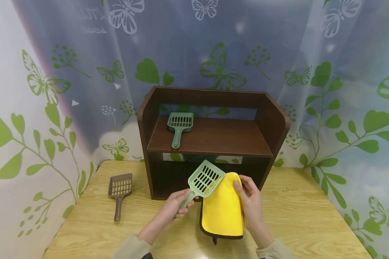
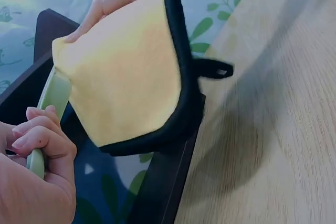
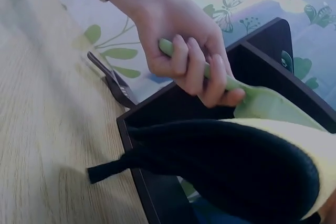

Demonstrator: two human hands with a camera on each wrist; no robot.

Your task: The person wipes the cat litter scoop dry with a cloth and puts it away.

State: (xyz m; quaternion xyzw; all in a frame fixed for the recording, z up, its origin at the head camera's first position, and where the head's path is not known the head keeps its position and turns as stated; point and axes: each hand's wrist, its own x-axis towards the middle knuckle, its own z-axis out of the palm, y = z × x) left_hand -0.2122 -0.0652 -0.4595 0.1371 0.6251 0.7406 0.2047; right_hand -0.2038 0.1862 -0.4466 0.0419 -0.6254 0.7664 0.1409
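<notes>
My left hand [image 1: 176, 205] grips the handle of a light green slotted litter scoop [image 1: 203, 180], its fingers wrapped round it in the right wrist view. The scoop's head is raised in front of the shelf and tilts up to the right. A yellow cloth [image 1: 223, 210] with a black edge and a small black loop hangs from my right hand [image 1: 252, 201], which pinches its top between thumb and fingers. The cloth's upper corner touches the right edge of the scoop's head. In the left wrist view the cloth [image 2: 126, 72] covers much of the right hand.
A dark brown two-tier shelf [image 1: 210, 135] stands on the wooden table [image 1: 295, 208] against a patterned curtain. On its upper board lies a dark green scoop [image 1: 177, 138]. A brown scoop [image 1: 118, 207] lies on the table at the left.
</notes>
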